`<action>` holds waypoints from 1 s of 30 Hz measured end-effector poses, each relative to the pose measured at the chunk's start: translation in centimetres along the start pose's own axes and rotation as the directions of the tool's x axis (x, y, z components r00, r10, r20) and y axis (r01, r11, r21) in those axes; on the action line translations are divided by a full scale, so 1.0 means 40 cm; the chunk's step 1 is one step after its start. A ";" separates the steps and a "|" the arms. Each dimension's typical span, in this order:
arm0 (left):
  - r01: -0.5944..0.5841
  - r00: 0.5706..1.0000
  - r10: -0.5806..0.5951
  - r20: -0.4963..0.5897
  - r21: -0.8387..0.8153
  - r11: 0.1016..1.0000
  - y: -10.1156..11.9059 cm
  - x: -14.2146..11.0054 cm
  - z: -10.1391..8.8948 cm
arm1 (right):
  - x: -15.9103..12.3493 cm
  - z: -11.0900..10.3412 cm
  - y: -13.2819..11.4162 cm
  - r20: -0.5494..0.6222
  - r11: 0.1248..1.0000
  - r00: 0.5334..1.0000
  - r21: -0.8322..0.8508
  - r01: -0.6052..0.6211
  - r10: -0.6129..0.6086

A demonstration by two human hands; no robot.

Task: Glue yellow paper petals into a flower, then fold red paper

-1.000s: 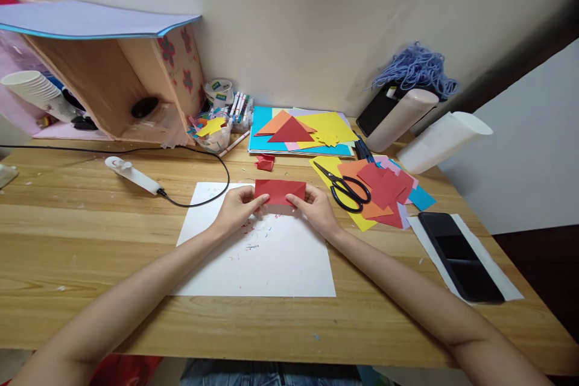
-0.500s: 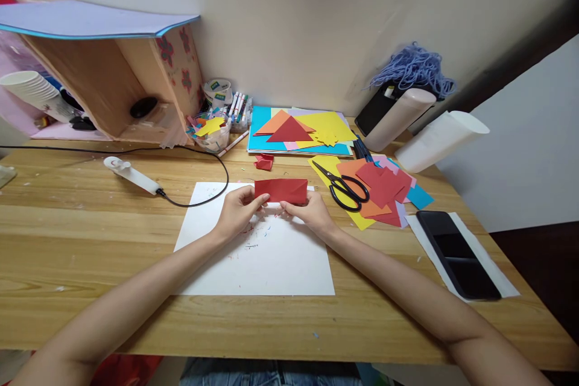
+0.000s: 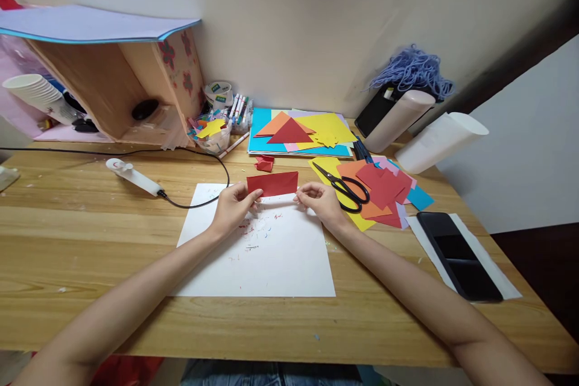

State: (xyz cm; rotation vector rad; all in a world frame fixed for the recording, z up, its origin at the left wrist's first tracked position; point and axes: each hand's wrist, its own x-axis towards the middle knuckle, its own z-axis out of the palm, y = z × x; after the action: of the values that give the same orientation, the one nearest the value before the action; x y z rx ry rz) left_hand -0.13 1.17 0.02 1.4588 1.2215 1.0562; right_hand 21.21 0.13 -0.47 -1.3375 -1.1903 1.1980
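Observation:
A red strip of folded paper [image 3: 272,184] is held up over the far part of a white sheet [image 3: 271,259]. My left hand [image 3: 236,205] pinches its lower left corner between thumb and fingers. At the lower right corner, my right hand [image 3: 318,200] closes thumb and fingertips on the paper's edge. The white sheet lies flat below both hands and carries small coloured marks. Just beyond the strip is a small folded red paper piece [image 3: 264,163]. Black-handled scissors [image 3: 342,187] rest on coloured paper to the right of my right hand.
Coloured paper squares [image 3: 384,187] spread at the right, with a phone [image 3: 459,256] nearer me. Against the wall lies a paper stack [image 3: 301,132]. A white corded device [image 3: 133,177] and a cardboard box [image 3: 181,81] occupy the left; paper rolls [image 3: 441,139] stand at the back right.
The red paper has shifted slightly left and tilted, its right end higher. My right hand has moved from its lower edge out to the right corner.

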 end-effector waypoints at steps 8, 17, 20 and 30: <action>-0.056 0.994 0.045 0.101 0.106 0.993 0.000 -0.001 -0.010 | 0.014 -0.034 -0.015 0.108 0.996 0.992 -0.055 0.075 -0.068; -0.365 0.900 0.431 -0.056 0.444 0.819 0.007 -0.010 -0.006 | -0.014 -0.010 -0.012 -0.038 0.961 0.976 -0.190 0.203 -0.214; -0.534 0.795 0.596 0.113 0.599 0.597 0.015 -0.024 0.001 | -0.030 0.005 -0.015 -0.002 0.976 0.982 -0.109 0.187 -0.188; -0.647 0.757 0.502 0.418 0.590 0.484 -0.012 -0.028 -0.002 | -0.041 0.031 -0.010 0.148 0.990 0.980 0.031 -0.135 0.129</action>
State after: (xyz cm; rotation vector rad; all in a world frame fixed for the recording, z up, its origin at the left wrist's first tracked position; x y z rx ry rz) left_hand -0.46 0.10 -0.50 2.6809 1.0402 0.8337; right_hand 19.89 -1.42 -0.02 -1.3342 -1.1871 1.4285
